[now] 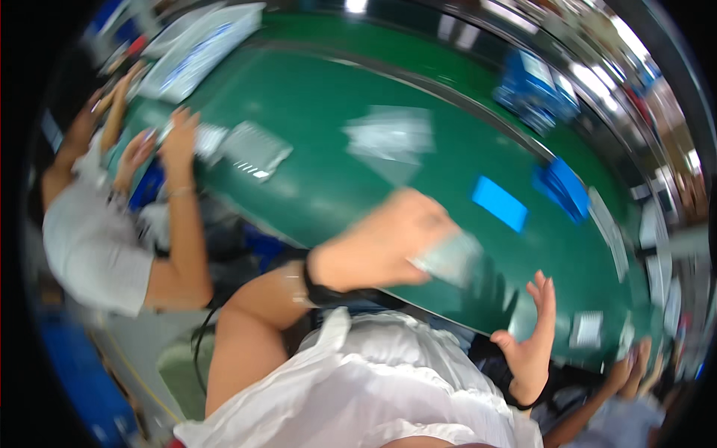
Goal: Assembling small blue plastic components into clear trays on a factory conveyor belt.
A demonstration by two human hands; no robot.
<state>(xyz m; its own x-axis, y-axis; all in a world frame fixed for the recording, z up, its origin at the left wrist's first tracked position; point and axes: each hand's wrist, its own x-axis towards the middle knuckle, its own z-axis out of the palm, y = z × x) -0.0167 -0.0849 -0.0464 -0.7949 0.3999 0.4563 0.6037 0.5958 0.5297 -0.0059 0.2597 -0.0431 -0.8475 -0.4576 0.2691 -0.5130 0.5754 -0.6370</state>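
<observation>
1. Co-worker's hand (179, 140): near grey packet (256, 151), flat on green table (310, 93). A stray elbow could shove it.
2. Clear bags (390, 138): loose overlapping pile, beyond left hand. Thin film, so a draught or brush could scatter them.
3. Left hand (392, 235): pinching small bag (454, 260) at its right side, near table centre. Blurred; can't tell exact finger contact. Slick film plus weak pinch could mean a drop.
4. Blue card (500, 204): right of bag, apart. Low sweep could catch it.
5. Right hand (534, 340): spread, empty, apart from bag. Misjudged reach could crumple film.
6. White packet (586, 329): near table edge; a bump could tip it off.
</observation>
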